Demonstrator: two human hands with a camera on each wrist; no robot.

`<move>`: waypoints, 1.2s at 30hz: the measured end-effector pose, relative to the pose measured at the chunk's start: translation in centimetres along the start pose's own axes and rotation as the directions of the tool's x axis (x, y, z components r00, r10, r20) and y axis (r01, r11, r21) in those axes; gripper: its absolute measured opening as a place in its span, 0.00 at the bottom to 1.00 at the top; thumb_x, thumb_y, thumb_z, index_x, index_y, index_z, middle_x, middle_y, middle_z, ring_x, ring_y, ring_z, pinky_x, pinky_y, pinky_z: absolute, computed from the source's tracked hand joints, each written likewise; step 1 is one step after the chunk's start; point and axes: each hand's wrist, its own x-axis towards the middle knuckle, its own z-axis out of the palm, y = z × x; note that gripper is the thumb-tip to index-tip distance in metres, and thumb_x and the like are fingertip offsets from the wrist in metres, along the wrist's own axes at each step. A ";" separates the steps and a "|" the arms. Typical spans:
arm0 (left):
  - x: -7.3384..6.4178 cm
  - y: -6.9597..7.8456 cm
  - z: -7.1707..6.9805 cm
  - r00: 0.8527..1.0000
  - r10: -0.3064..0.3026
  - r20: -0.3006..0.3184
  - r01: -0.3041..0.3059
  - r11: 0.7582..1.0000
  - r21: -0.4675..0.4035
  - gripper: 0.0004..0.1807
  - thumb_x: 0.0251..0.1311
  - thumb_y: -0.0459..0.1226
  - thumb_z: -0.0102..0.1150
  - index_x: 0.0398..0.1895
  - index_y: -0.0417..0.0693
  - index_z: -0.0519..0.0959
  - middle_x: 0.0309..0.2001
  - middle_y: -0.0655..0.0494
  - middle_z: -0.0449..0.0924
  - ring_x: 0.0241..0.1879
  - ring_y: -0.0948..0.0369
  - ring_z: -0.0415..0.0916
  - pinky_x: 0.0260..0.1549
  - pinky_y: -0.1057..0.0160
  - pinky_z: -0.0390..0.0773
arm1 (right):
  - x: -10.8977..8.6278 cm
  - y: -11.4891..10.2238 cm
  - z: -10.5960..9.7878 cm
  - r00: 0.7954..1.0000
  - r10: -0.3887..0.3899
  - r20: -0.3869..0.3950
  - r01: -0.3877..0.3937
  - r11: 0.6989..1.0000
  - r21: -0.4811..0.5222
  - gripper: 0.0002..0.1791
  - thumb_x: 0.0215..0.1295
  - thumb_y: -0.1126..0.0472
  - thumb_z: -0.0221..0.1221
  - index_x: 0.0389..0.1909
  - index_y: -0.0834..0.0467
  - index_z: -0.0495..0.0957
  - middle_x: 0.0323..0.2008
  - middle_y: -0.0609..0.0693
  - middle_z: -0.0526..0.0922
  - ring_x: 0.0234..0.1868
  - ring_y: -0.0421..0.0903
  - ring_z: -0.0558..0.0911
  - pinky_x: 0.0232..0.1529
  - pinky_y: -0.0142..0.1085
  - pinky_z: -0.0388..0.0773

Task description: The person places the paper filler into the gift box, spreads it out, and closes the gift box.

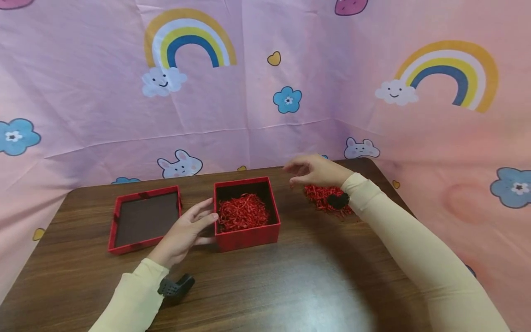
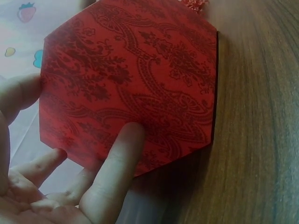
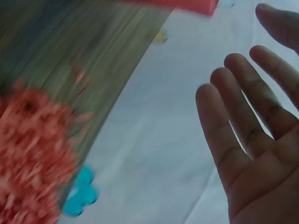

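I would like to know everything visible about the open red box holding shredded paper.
The four-sided red box, apparently cardboard, has dark floral patterning outside and a dark interior. It stands upright and lidless on the brown wood-grain table, partly filled with crinkled red shreds that look like paper. The left hand touches its left side.

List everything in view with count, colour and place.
Open square patterned box: 1, red with dark inside, mid-table
Shallow rectangular lid: 1, red with dark inside, left of the box
Shredded-paper filling: 1 heap, red, inside the box
Loose shredded-paper heap: 1, red, table's right
Wood-grain table: 1, brown, beneath these
Printed cloth backdrop: count unclear, pink and lilac, behind and right
Wrist devices: 2, black, one per wrist
Sleeves: 2, cream, both arms
Left hand: 1, bare, touching the box's left side
Right hand: 1, bare, raised near the loose heap
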 end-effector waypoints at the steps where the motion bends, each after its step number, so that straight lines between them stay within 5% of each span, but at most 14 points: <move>1: 0.0 0.0 0.0 1.000 -0.002 -0.001 0.002 1.000 0.002 0.43 0.74 0.48 0.60 0.84 0.55 0.49 0.80 0.36 0.51 0.76 0.37 0.57 0.53 0.46 0.84 | -0.2 0.7 -0.2 1.000 0.008 -0.012 -0.008 1.000 -0.002 0.20 0.69 0.57 0.68 0.61 0.53 0.81 0.57 0.49 0.84 0.56 0.49 0.85 0.59 0.48 0.82; 8: 0.0 0.2 0.0 1.000 -0.004 0.009 0.003 1.000 0.020 0.42 0.75 0.48 0.59 0.84 0.57 0.49 0.80 0.36 0.50 0.76 0.37 0.57 0.53 0.47 0.84 | -1.9 5.4 -1.3 0.996 0.075 -0.047 -0.080 0.991 -0.109 0.25 0.69 0.54 0.68 0.65 0.55 0.78 0.64 0.56 0.79 0.70 0.59 0.73 0.67 0.59 0.72; 13: 0.2 0.1 0.1 1.000 0.003 0.024 -0.003 1.000 0.008 0.43 0.75 0.48 0.58 0.85 0.57 0.48 0.80 0.36 0.49 0.77 0.38 0.55 0.53 0.46 0.84 | -3.8 8.1 -1.8 0.983 0.179 -0.044 -0.183 0.974 -0.136 0.36 0.68 0.52 0.69 0.74 0.55 0.69 0.76 0.59 0.65 0.79 0.62 0.57 0.73 0.64 0.61; 21: 0.4 -0.1 0.1 1.000 0.005 0.029 -0.005 1.000 -0.008 0.43 0.76 0.47 0.56 0.85 0.52 0.46 0.80 0.36 0.50 0.76 0.37 0.56 0.54 0.45 0.84 | -5.1 11.5 -1.4 0.957 0.288 0.038 -0.283 0.953 -0.105 0.54 0.64 0.44 0.71 0.83 0.53 0.50 0.82 0.63 0.47 0.81 0.66 0.48 0.73 0.70 0.55; 29: 0.3 -0.2 0.0 0.999 0.008 0.032 -0.007 1.000 -0.015 0.42 0.76 0.47 0.57 0.84 0.52 0.46 0.80 0.37 0.50 0.76 0.38 0.56 0.53 0.45 0.84 | -5.3 12.8 -0.5 0.956 0.289 0.043 -0.284 0.954 -0.097 0.54 0.64 0.46 0.71 0.82 0.57 0.52 0.80 0.64 0.52 0.80 0.66 0.53 0.75 0.67 0.54; 36: 0.1 -0.3 -0.1 1.000 -0.001 0.026 0.001 1.000 0.002 0.43 0.76 0.47 0.57 0.85 0.53 0.46 0.80 0.36 0.49 0.77 0.37 0.56 0.54 0.45 0.84 | -5.0 13.4 0.2 0.962 0.273 0.006 -0.270 0.953 -0.137 0.45 0.64 0.48 0.72 0.77 0.59 0.65 0.72 0.63 0.68 0.73 0.65 0.66 0.72 0.64 0.62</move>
